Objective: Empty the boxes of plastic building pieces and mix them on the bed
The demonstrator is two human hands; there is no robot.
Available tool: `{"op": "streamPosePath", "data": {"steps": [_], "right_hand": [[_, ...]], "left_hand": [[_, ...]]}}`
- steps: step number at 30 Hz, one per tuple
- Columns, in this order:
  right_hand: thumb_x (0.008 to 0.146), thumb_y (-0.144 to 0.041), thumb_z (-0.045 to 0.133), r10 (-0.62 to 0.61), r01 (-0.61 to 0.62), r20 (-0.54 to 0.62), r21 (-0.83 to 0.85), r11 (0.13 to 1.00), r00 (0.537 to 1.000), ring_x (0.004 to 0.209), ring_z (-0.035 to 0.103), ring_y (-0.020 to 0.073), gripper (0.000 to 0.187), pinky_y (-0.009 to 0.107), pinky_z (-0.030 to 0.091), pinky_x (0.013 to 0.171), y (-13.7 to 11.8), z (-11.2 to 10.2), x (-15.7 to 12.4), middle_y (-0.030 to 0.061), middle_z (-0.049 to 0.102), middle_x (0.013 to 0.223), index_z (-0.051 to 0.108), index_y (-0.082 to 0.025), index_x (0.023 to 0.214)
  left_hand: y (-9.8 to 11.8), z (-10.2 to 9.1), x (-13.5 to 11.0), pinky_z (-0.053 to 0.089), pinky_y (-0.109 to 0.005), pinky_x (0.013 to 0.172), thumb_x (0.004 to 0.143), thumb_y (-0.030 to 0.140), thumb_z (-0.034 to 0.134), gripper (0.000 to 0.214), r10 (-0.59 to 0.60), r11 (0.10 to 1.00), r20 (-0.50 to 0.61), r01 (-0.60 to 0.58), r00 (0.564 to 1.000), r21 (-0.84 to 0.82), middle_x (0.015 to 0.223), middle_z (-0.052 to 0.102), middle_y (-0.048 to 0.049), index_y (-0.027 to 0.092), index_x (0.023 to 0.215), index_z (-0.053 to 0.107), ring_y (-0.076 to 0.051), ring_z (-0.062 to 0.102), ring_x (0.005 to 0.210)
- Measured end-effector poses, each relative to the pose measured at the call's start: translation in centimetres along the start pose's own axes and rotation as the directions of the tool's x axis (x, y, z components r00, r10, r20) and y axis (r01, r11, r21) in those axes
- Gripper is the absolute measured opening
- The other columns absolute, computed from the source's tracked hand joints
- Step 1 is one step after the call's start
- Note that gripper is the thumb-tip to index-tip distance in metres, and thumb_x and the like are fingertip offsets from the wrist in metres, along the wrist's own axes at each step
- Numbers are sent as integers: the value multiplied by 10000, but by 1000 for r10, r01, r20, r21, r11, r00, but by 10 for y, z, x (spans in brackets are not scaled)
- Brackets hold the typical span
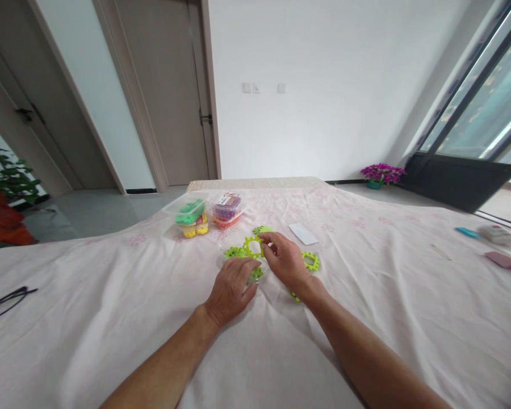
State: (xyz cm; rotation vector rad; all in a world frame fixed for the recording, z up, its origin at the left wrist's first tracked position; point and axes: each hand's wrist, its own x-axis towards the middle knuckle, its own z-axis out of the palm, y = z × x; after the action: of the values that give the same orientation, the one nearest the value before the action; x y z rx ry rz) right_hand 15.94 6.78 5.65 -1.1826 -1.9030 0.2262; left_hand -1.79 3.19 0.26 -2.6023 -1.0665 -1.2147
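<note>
My right hand (284,258) pinches a lime-green toothed frame piece (252,247) with an open middle, held up over a clear plastic box (222,258). More green pieces (234,251) lie inside that box. My left hand (234,287) rests its curled fingers on the near rim of the box, partly covering it. Another toothed green piece (310,261) lies on the cloth just right of my right hand. Behind the box is a further green piece (262,229), and one more peeks out under my right wrist.
Clear boxes of green and yellow pieces (191,216) and of purple and orange pieces (227,210) stand behind on the left. A white card (303,233) lies at back right. Black glasses (8,301) are far left; a blue item (467,232) is far right.
</note>
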Motion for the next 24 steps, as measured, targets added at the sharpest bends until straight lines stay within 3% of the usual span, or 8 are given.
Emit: {"op": "streamPosePath", "data": {"steps": [4,11,17,24], "right_hand": [[868,-187,514,5,-5,-7,12,1000,1000,705,624,116,235,242,471,720,1,0,0,34,712,992,665,-203,1047],[868,-191,521,17,-15,60,-42,999,998,714,629,121,232,240,460,713,2,3,-1,21,721,984,668,-220,1045],[860,-181,534,10,0,133,-77,997,991,743,647,129,229,241,461,719,0,5,-4,8,729,963,673,-233,1034],[854,-186,543,47,-33,147,-93,995,988,757,652,131,231,244,466,715,3,9,-5,2,737,971,681,-244,1030]], "left_hand": [[1,-1,1,418,-456,1031,868,257,581,428,5,999,11,-4,1000,-32,1208,615,-102,191,1279,479,-237,556,1133],[2,0,2,416,-456,1043,925,273,521,374,-42,999,-24,42,999,-3,1233,598,-110,184,1287,492,-236,535,1176],[4,0,4,427,-455,1005,951,276,487,218,-49,999,4,49,999,1,1138,638,-79,210,1101,631,-224,565,1099],[5,0,6,432,-459,983,959,254,467,214,-55,998,4,55,998,4,1098,658,-73,207,1006,671,-216,583,1040]]}}
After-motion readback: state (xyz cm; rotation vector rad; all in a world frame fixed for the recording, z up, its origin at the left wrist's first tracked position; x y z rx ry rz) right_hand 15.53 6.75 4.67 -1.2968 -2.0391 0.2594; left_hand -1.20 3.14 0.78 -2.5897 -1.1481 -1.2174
